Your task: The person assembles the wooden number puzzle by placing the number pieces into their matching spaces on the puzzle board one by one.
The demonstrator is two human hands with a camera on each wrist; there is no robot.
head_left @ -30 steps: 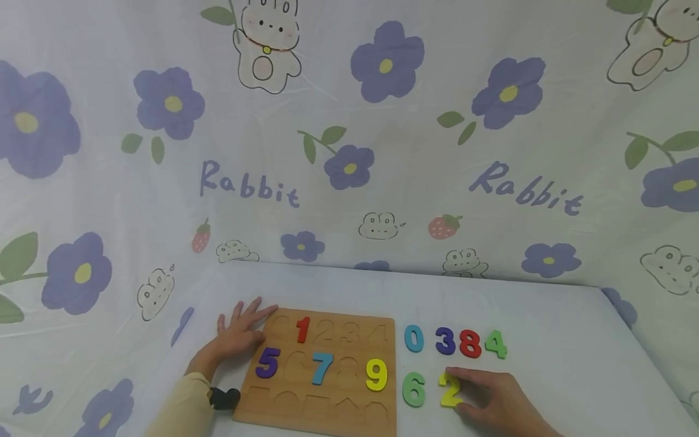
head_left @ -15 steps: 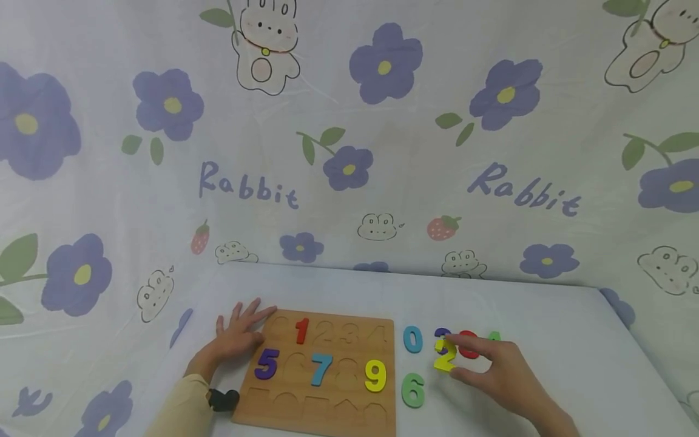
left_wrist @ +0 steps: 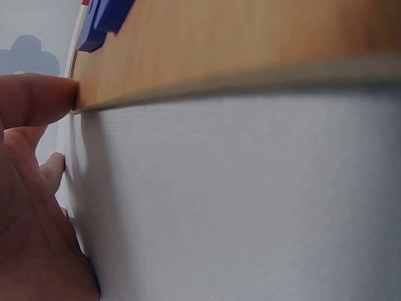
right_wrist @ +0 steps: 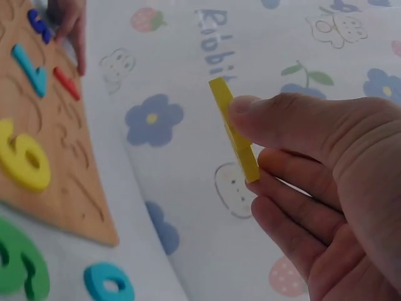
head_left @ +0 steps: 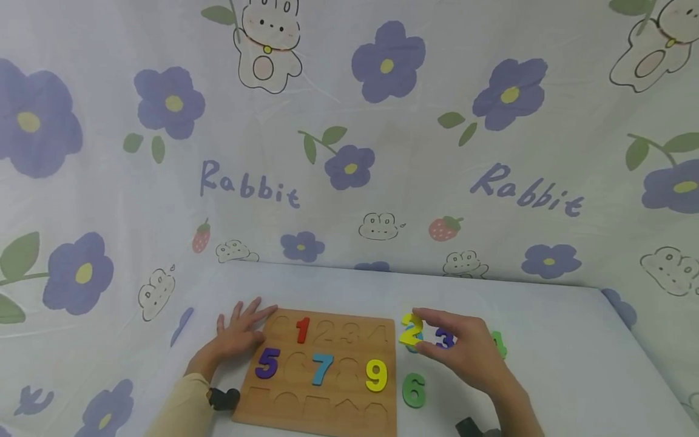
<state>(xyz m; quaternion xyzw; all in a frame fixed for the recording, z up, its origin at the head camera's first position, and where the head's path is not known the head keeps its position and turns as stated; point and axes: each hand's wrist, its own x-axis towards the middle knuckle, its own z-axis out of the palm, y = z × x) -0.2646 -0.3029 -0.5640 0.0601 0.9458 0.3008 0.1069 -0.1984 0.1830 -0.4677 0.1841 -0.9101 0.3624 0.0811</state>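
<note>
Between thumb and fingers, my right hand (head_left: pixel 474 349) pinches a yellow number 2 piece (head_left: pixel 411 334), held up off the table and overlapping the light blue 0 (right_wrist: pixel 109 283) in the head view. The right wrist view shows the 2 edge-on. My left hand (head_left: pixel 240 335) lies spread at the left edge of the wooden number puzzle board (head_left: pixel 289 386), a fingertip touching its side in the left wrist view. On the board sit a red 1 (head_left: pixel 303 331), purple 5 (head_left: pixel 267 364), blue 7 (head_left: pixel 322 369) and yellow 9 (head_left: pixel 376 375); other recesses show bare wood.
Right of the board lie a green 6 (head_left: pixel 414 390), a purple 3 (head_left: pixel 445 338) and a green 4 (head_left: pixel 498 345), the last two partly covered by the right hand. The white table (head_left: pixel 590 364) ends at a flower-and-rabbit printed curtain (head_left: pixel 415 152).
The right hand has lifted the yellow 2 from the table and carried it away and left, past the purple 3 to over the light blue 0. The left hand stays put.
</note>
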